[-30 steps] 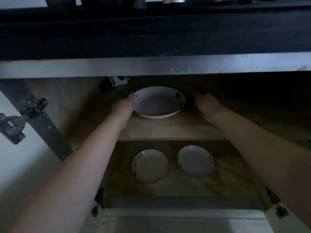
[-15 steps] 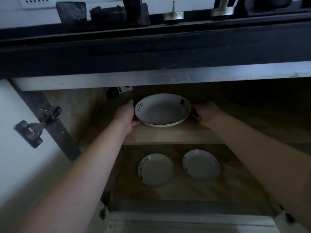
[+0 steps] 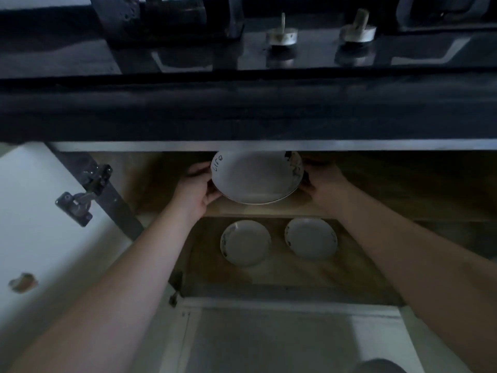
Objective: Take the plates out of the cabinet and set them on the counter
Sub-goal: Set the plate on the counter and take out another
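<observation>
A large white plate (image 3: 256,177), lettered at its left rim, is held at the mouth of the cabinet's upper shelf (image 3: 269,210), its far edge just beneath the metal trim under the counter (image 3: 242,55). The left hand (image 3: 197,188) grips the left rim, fingers curled beneath and thumb on top; the right hand (image 3: 321,181) grips the right rim likewise, so both hands are clamped on one plate from opposite sides. Two smaller plates (image 3: 245,242) (image 3: 311,237) lie side by side, apart, on the lower shelf (image 3: 269,275). The cabinet door (image 3: 40,211) stands open at left, hinge (image 3: 80,197) exposed. The step in hand appears to be withdrawal of the first plate: it is best drawn straight outward and kept level until its far rim clears the trim, then raised to the counter, avoiding the stove knobs (image 3: 281,36).
</observation>
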Demonstrator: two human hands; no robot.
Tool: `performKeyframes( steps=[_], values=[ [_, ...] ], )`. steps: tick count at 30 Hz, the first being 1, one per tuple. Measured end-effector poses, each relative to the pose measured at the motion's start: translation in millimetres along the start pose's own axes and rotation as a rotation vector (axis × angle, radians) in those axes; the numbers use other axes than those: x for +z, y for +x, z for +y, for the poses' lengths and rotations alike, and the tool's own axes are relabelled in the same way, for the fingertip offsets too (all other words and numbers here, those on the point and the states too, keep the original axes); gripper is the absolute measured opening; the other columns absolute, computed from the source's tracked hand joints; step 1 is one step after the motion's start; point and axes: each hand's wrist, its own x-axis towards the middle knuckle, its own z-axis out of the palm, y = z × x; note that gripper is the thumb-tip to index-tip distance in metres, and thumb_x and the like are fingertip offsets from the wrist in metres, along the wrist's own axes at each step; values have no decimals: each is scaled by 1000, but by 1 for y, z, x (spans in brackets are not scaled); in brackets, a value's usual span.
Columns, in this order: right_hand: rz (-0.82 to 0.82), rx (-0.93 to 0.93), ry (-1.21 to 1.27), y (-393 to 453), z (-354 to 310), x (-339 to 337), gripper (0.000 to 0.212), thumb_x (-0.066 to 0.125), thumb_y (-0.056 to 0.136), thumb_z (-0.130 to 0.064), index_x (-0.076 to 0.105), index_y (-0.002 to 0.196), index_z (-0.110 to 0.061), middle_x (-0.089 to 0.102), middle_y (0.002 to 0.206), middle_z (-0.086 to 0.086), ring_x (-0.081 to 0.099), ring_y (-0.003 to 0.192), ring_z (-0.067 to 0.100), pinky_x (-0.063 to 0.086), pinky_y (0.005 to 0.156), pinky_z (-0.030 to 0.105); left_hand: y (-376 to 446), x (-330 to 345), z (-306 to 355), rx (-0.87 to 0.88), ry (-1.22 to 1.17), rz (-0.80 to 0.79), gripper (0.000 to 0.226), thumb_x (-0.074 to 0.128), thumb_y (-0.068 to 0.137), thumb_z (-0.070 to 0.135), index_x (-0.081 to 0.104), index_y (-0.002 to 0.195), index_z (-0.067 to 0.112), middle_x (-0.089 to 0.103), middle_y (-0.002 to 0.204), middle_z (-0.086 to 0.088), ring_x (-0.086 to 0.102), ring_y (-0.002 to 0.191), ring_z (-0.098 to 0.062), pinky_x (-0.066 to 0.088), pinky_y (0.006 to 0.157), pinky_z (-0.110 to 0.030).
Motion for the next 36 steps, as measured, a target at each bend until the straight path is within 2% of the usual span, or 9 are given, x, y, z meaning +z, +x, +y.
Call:
performKeyframes(
  steps=[2,5,12,17,20,22,26,30,36],
  values=[
    [73,37,44,-13,-4,1,6,67,90,-13,62,86,-15,67,111,12,66,88,21,59,69,33,-14,-7,0,-61,-24,13,24,56,97,12,65,115,25,72,113,-4,70,101,-23,62,69,-39],
    [113,92,-19,-37,-7,-2,11,63,92,-11,60,84,-18,70,108,13,68,96,29,56,89,47,-41,-17,1,-180,-11,51,24,57,96,11,65,114,24,73,111,-5,71,97,-25,62,64,-39],
    [55,163,-214,-115,-27,-19,15,56,97,-14,67,105,-21,72,90,-3,71,76,12,57,60,25,-124,-29,26,-289,2,78,28,55,98,8,59,124,16,69,121,-8,69,100,-25,58,79,-46],
    [-22,283,-436,-185,-36,-34,24,50,97,-14,65,115,-16,72,102,9,70,90,22,60,79,40,-210,-42,36,-411,-9,110,26,52,100,9,57,125,11,74,97,-4,72,77,-21,56,65,-37],
    [-49,351,-392,-238,-39,-38,24,45,99,-9,66,106,-19,71,99,5,69,84,16,60,71,33,-260,-56,38,-469,-39,129,19,53,100,9,59,118,12,77,85,0,73,72,-19,58,61,-36],
    [-61,388,-360,-272,-43,-38,27,42,99,-5,64,104,-17,69,94,1,68,76,10,56,60,23,-292,-68,44,-498,-30,132,20,56,99,10,62,118,11,78,88,1,74,76,-18,59,59,-35],
    [-49,430,-311,-334,-54,-38,27,44,98,1,61,118,-6,69,92,3,65,78,16,54,66,30,-351,-87,71,-559,-50,134,24,55,100,12,63,122,8,77,91,-2,73,76,-16,59,62,-35],
    [-72,416,-238,-382,-97,-36,28,44,97,3,66,106,-12,74,83,-3,70,69,7,55,58,22,-402,-97,113,-527,-85,64,29,54,100,12,61,128,13,76,96,1,71,82,-15,59,67,-35],
    [-102,343,-168,-448,-174,-32,29,46,99,-6,60,122,-16,68,109,7,65,89,17,52,78,30,-470,-103,180,-432,-196,-28,35,52,100,10,60,133,19,67,114,-5,63,96,-18,59,74,-37]
  ],
)
